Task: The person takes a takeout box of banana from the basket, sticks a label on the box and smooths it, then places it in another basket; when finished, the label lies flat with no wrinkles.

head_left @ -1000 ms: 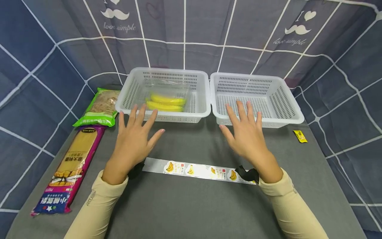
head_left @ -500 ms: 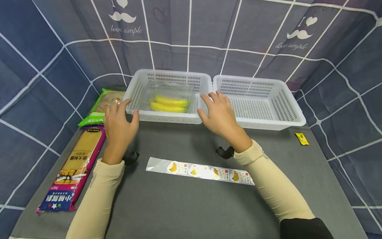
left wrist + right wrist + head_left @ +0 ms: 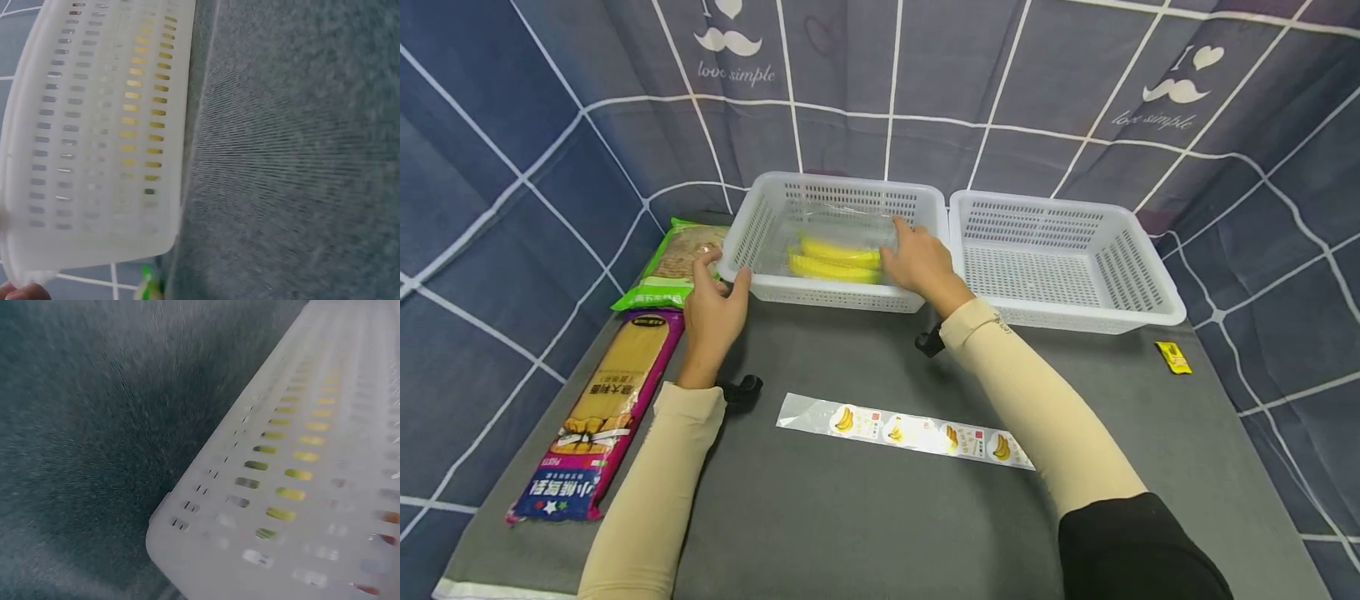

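A white slotted plastic basket (image 3: pixel 842 298) stands at the back left, holding a clear plastic box (image 3: pixel 820 218) with yellow bananas (image 3: pixel 835 265) in it. My left hand (image 3: pixel 711 317) grips this basket's front left corner, thumb at the front rim and fingers at the left side. In the left wrist view, fingertips (image 3: pixel 28 292) show just past the basket corner. My right hand (image 3: pixel 921 262) reaches over the front rim into the basket, fingers spread at the right end of the clear box. Through the slots in the right wrist view, bits of the fingers (image 3: pixel 389 517) show.
A second white basket (image 3: pixel 1075 318) stands on the right. A strip of banana stickers (image 3: pixel 910 432) lies on the grey table, partly under my right forearm. A green bag (image 3: pixel 658 279) and a long purple noodle packet (image 3: pixel 598 417) lie left; a small yellow packet (image 3: pixel 1173 357) lies right.
My left hand has moved from above the front rim to the left basket's corner. My right hand has moved left from the right basket, down into the left one.
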`<control>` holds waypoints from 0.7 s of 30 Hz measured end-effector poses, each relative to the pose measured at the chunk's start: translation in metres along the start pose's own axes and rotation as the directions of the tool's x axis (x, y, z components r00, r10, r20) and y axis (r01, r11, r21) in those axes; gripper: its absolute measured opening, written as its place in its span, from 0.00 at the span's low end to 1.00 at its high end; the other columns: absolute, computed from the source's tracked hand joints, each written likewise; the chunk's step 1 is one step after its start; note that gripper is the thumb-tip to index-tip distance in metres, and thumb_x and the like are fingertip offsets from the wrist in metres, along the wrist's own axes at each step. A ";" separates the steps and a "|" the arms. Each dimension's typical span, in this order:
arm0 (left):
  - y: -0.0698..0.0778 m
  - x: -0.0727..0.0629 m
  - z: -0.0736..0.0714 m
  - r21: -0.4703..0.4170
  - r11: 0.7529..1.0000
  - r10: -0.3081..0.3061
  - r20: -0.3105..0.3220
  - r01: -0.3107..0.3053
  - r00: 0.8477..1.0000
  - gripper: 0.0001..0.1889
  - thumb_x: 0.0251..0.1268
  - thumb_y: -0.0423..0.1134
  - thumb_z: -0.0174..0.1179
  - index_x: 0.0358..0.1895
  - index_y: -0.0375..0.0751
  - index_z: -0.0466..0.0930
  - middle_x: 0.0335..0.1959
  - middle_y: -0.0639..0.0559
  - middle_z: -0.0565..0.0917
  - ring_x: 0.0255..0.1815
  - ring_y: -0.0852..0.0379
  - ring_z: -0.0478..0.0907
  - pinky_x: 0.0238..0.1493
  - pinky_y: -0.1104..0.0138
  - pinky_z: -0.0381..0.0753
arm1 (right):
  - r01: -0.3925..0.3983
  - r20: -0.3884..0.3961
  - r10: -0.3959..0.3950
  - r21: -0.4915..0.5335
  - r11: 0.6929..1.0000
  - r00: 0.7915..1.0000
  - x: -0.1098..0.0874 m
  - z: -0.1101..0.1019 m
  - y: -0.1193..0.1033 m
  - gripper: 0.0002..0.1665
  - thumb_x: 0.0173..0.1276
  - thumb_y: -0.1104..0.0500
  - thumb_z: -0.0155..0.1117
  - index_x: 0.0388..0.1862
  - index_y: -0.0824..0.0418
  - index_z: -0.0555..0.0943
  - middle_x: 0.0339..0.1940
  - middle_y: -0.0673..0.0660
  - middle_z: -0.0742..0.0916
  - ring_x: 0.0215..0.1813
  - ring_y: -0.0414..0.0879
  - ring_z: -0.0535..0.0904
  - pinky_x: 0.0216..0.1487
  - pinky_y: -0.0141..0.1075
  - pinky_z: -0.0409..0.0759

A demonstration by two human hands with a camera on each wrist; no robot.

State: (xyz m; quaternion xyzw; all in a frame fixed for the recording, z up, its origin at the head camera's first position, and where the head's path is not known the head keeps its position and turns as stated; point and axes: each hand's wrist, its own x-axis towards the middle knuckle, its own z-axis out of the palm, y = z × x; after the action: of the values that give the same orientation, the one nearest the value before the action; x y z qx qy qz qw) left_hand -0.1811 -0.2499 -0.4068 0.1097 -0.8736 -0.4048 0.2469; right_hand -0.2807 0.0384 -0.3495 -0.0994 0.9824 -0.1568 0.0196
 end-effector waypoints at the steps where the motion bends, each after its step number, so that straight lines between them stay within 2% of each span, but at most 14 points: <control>1: -0.003 0.001 0.001 -0.004 1.000 -0.005 -0.003 0.005 1.000 0.31 0.76 0.55 0.54 0.75 0.44 0.63 0.27 0.43 0.75 0.24 0.44 0.70 0.29 0.56 0.65 | -0.020 0.016 0.020 0.012 1.000 1.000 0.005 0.004 -0.001 0.40 0.80 0.40 0.47 0.84 0.48 0.52 0.72 0.67 0.73 0.59 0.64 0.78 0.49 0.55 0.80; 5: -0.011 0.004 0.005 -0.050 0.999 0.004 -0.003 -0.005 1.000 0.31 0.76 0.55 0.55 0.74 0.44 0.62 0.24 0.50 0.72 0.21 0.52 0.67 0.26 0.60 0.64 | -0.067 0.080 0.061 0.068 0.995 0.995 0.018 0.016 -0.003 0.40 0.82 0.39 0.42 0.86 0.45 0.44 0.71 0.68 0.75 0.56 0.64 0.80 0.44 0.54 0.81; 8: -0.015 0.005 0.009 -0.107 0.994 0.028 0.005 -0.027 1.000 0.30 0.77 0.56 0.55 0.73 0.45 0.62 0.20 0.51 0.69 0.17 0.57 0.64 0.21 0.62 0.63 | -0.071 0.110 0.054 0.153 0.986 0.992 0.020 0.019 0.000 0.39 0.83 0.39 0.39 0.86 0.43 0.42 0.72 0.67 0.75 0.58 0.65 0.80 0.49 0.54 0.79; 10: -0.017 0.005 0.012 -0.140 0.990 0.032 0.007 -0.031 0.999 0.30 0.77 0.56 0.55 0.73 0.46 0.62 0.18 0.53 0.67 0.15 0.61 0.60 0.19 0.65 0.60 | -0.074 0.134 0.041 0.255 0.964 0.990 0.021 0.019 0.003 0.39 0.83 0.41 0.40 0.86 0.42 0.43 0.71 0.67 0.76 0.51 0.64 0.83 0.48 0.53 0.81; 12: -0.020 0.005 0.013 -0.161 0.986 0.033 -0.002 -0.033 0.999 0.29 0.77 0.54 0.56 0.73 0.47 0.63 0.16 0.55 0.65 0.14 0.65 0.57 0.18 0.67 0.58 | -0.075 0.161 0.017 0.361 0.929 0.987 0.021 0.020 0.005 0.38 0.83 0.43 0.42 0.86 0.43 0.45 0.68 0.67 0.78 0.41 0.60 0.86 0.45 0.51 0.82; 14: -0.023 0.006 0.015 -0.177 0.984 0.029 -0.019 -0.032 0.999 0.28 0.77 0.53 0.57 0.72 0.47 0.64 0.15 0.57 0.64 0.14 0.67 0.57 0.18 0.68 0.57 | -0.089 0.191 -0.001 0.460 0.883 0.982 0.022 0.020 0.008 0.38 0.83 0.45 0.46 0.86 0.42 0.47 0.65 0.68 0.80 0.27 0.54 0.84 0.36 0.47 0.83; 17: -0.024 0.006 0.016 -0.200 0.979 0.031 -0.043 -0.039 0.999 0.28 0.76 0.52 0.58 0.72 0.47 0.65 0.15 0.58 0.66 0.15 0.67 0.59 0.19 0.68 0.59 | -0.088 0.197 -0.022 0.530 0.843 0.980 0.026 0.020 0.010 0.38 0.82 0.46 0.49 0.85 0.43 0.49 0.61 0.69 0.81 0.21 0.47 0.81 0.29 0.42 0.82; 21: -0.024 0.006 0.018 -0.179 0.983 0.038 -0.058 -0.048 0.998 0.28 0.75 0.53 0.58 0.72 0.47 0.66 0.15 0.57 0.69 0.15 0.65 0.63 0.20 0.67 0.61 | -0.088 0.193 -0.025 0.554 0.828 0.981 0.030 0.020 0.013 0.39 0.82 0.46 0.50 0.85 0.42 0.50 0.66 0.70 0.78 0.21 0.47 0.81 0.27 0.40 0.82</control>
State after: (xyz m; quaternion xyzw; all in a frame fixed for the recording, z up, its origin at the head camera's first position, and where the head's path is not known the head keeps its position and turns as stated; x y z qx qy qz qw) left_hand -0.1956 -0.2553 -0.4329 0.0790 -0.8283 -0.4739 0.2883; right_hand -0.3108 0.0388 -0.3733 -0.0875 0.8883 -0.4269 0.1450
